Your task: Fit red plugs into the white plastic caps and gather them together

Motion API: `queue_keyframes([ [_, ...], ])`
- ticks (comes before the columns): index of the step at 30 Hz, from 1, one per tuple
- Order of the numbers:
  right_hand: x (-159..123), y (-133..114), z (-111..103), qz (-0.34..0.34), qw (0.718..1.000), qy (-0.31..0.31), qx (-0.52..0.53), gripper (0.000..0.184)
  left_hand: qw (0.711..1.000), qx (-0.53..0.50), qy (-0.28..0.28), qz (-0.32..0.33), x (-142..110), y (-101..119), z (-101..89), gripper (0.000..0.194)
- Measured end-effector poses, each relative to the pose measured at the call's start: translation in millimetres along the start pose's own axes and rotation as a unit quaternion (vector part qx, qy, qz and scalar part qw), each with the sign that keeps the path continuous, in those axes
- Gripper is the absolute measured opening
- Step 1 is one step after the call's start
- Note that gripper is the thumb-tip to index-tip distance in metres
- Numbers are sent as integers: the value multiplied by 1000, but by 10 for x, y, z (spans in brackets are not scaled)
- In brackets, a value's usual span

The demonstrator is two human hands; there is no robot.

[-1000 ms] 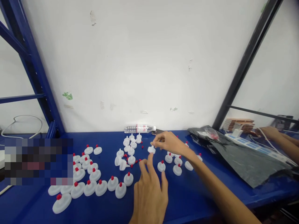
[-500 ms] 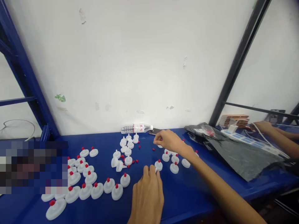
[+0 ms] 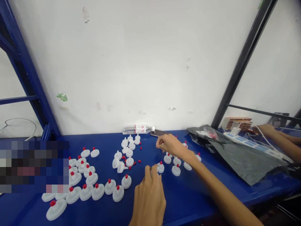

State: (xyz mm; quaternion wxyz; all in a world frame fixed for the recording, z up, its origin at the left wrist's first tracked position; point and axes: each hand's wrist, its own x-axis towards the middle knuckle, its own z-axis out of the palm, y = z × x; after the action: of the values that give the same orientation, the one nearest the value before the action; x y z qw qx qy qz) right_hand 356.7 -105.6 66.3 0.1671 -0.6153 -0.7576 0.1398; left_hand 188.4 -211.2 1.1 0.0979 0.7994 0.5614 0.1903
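My left hand (image 3: 150,193) is closed low over the middle of the table, its fingertips around a white nozzle cap that the fingers mostly hide. Just right of those fingertips stands a white nozzle cap with a red tip (image 3: 161,167). My right hand (image 3: 168,143) reaches in from the right, thumb and fingers drawn together in a pinch; whatever is between them is hidden. Loose red tips (image 3: 139,161) lie between the hands and a cluster of white nozzle caps without tips (image 3: 129,162). Several red-tipped caps (image 3: 176,170) stand below my right wrist.
Many red-tipped white caps (image 3: 97,191) stand on the left of the blue table (image 3: 188,201). A water bottle (image 3: 138,129) and a phone (image 3: 155,133) lie by the wall. At right are a dark plastic bag (image 3: 230,157) and a power strip (image 3: 256,145). Another person's arm (image 3: 275,135) shows at far right.
My hands have parted: the left drew down toward me with the white nozzle cap, the right let go of it. A loose red tip near my right hand no longer shows.
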Motion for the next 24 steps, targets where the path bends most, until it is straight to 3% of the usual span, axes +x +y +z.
queue_keyframes([
  [4, -522, -67, -52, -13, 994, 74, 82, 23, 999, -22, 10, 28, 13, -28, 23, 41],
  [6, -797, -73, 81, -20, 977, 119, 176, 25, 998, -39, 17, 39, 14, -45, 35, 46],
  [9, -1082, -61, 387, 10, 950, 132, 284, 26, 996, -68, 21, 54, 12, -65, 42, 55],
  [12, -1172, -53, 612, 32, 922, 153, 355, 28, 995, -84, 17, 61, 12, -70, 40, 56],
  [16, -1169, -62, 633, 32, 894, 190, 404, 28, 994, -91, 7, 55, 19, -75, 58, 58],
  [24, -1200, -133, 671, 2, 898, 197, 394, 20, 989, -126, 1, 78, 21, -92, 83, 58],
])
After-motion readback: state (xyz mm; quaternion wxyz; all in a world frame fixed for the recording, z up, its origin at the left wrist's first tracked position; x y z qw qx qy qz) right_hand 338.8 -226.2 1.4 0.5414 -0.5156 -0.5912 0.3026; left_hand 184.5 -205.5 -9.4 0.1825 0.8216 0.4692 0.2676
